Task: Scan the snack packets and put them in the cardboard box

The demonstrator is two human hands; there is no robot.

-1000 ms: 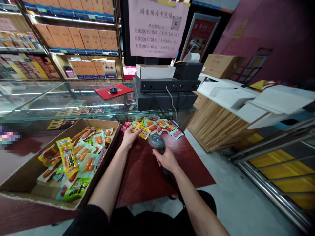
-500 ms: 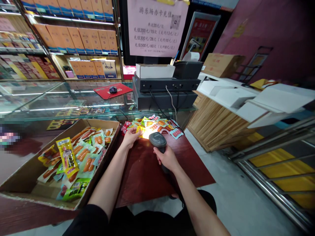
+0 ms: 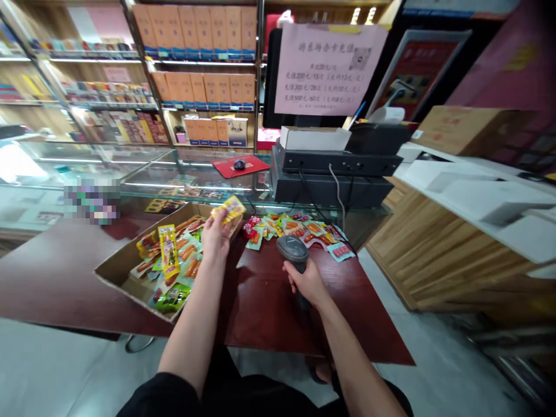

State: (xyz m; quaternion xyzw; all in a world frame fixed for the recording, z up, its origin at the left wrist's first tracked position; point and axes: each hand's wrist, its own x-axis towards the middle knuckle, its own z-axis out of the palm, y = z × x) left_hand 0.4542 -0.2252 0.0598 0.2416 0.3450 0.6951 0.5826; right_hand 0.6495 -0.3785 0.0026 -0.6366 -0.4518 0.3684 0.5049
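Shelving (image 3: 146, 70) along the back, packed with orange-and-blue boxes (image 3: 195, 29); farther right in view than half a second ago, with more bays at left, view now turned leftward. Dark red tabletop (image 3: 264, 307) in front, much more of the left part in sight than before. Glass counter (image 3: 186, 168) beyond the far edge. On top, dark stacked units (image 3: 330, 188), with a monitor (image 3: 270, 87) bearing a pink notice (image 3: 325, 75); likewise shifted rightward in view.

Open carton (image 3: 132, 294) on the tabletop at left, partly filled with sausage packets (image 3: 189, 252); right side now partly behind the left forearm (image 3: 195, 330).

Heap of packets (image 3: 315, 227) right of the carton, near the glass counter. Blue-green packet (image 3: 254, 238) now plain at the near left end, not distinct before.

Scanner (image 3: 293, 248) above the tabletop, head uppermost, just short of the heap; bright glare of half a second ago now gone. Right hand (image 3: 307, 282) wrapped around the handle, fingers curled, little changed.

Left hand (image 3: 216, 237) now away from the scanner, raised at the far right corner of the carton; earlier at the heap's near edge. Thumb and fingers pinching a yellow packet (image 3: 233, 208), right end higher in view; contact with the carton impossible to tell.
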